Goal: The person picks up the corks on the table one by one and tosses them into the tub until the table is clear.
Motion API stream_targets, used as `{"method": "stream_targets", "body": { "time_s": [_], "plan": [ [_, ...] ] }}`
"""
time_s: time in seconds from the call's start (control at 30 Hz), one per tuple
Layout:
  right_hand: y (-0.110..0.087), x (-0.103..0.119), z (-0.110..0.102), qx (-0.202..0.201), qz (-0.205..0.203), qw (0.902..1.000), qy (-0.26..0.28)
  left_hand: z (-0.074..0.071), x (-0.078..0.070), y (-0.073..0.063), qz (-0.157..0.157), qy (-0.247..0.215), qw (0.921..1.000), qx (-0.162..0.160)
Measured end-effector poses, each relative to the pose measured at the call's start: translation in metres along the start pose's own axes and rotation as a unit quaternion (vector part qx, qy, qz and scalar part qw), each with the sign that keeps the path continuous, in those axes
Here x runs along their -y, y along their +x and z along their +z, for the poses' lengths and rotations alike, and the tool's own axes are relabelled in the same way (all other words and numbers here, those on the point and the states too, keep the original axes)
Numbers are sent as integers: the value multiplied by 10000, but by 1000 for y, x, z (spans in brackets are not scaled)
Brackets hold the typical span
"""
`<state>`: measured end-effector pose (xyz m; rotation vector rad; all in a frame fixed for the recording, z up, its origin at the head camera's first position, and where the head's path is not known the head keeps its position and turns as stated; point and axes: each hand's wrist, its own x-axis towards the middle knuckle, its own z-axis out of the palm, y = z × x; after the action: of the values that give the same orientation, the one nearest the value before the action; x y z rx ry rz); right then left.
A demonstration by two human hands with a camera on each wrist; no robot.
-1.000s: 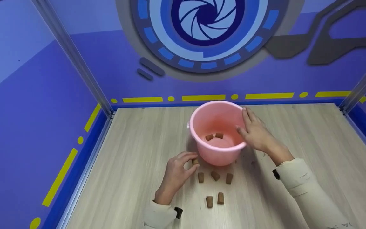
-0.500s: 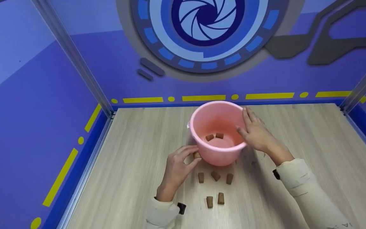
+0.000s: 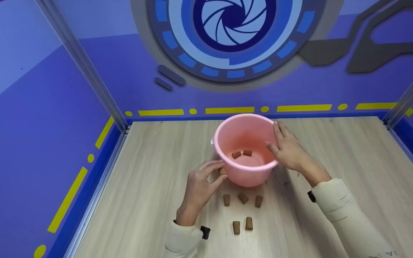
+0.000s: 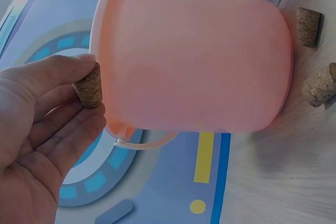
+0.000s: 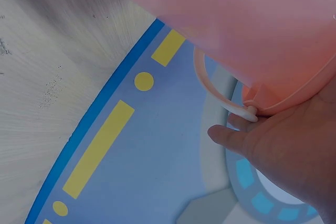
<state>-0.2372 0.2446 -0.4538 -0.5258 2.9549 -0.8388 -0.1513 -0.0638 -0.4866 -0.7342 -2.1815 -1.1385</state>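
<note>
A pink bucket (image 3: 244, 176) stands on the wooden table, and two corks (image 3: 247, 153) lie inside on its bottom. Between thumb and fingers, my left hand (image 3: 198, 186) pinches another cork (image 4: 89, 86), a tapered one. That cork is just outside the bucket's rim, at the near left side; the left wrist view has it right by the rim edge. My right hand (image 3: 292, 153) grips the rim on the right, thumb on the inner side and fingers along the outside. The bucket's handle (image 5: 206, 80) hangs down beside the right fingers in the right wrist view.
Several loose corks lie on the table (image 3: 149, 200) in front of the bucket: a row with a tilted cork (image 3: 243, 198) in the middle, and two nearer ones, including a cork (image 3: 249, 223). A blue patterned wall (image 3: 177, 96) rises behind, with another panel (image 3: 48, 150) at left.
My left hand has moved up and slightly right with its cork, from beside the bucket's lower wall towards the rim. The right hand and the bucket have stayed in place.
</note>
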Motion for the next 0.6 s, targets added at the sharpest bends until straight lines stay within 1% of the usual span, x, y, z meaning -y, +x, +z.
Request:
{"method": "stream_targets", "body": {
  "time_s": [0.33,0.6],
  "plan": [
    [0,0,1,13,28,10000,48,-1,-6,8,165,-117,9997,-147],
    [0,1,0,-3,22,10000,22,2,-11,21,375,-291,9984,-300]
  ]
}}
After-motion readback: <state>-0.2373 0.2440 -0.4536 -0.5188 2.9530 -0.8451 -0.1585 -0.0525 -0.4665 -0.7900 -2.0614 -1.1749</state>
